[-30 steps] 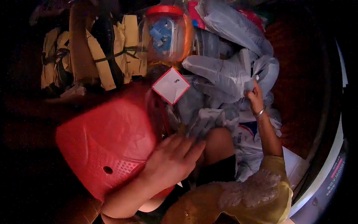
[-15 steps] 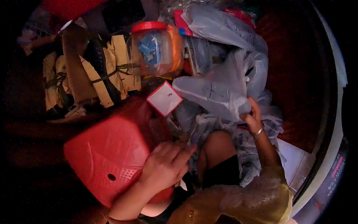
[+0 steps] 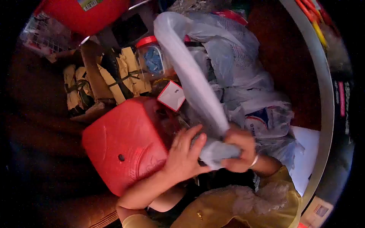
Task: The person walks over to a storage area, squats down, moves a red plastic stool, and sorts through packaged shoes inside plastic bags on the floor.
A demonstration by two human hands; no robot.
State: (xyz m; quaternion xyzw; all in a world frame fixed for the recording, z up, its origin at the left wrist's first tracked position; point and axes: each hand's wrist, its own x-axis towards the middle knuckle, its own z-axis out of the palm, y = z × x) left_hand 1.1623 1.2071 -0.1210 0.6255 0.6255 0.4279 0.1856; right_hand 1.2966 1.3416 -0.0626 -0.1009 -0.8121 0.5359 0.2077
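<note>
My right hand (image 3: 240, 149), with a bracelet at the wrist, is wrapped round a bunched, translucent grey plastic bag (image 3: 197, 78). The bag runs as a long gathered strip from my fist up to the top middle, and a short end sticks out below toward my other hand. My left hand (image 3: 185, 154) is beside that end, fingers spread and slightly blurred; whether it touches the plastic I cannot tell. Left of it stands a red plastic stool (image 3: 125, 142) with a small hole, close to my left forearm.
Behind lie more grey plastic bags (image 3: 235, 57), a red-lidded clear jar (image 3: 154, 59) with blue pieces inside, and a red-edged white card (image 3: 171, 95) marked 8. Tied tan bundles (image 3: 131, 72) sit at left, below a red container (image 3: 85, 15). A pale curved rim (image 3: 327, 95) borders the right.
My right hand has come down and inward, drawing the bag into a long strip. My left hand has moved slightly right with its fingers spread. The whole view has shifted.
</note>
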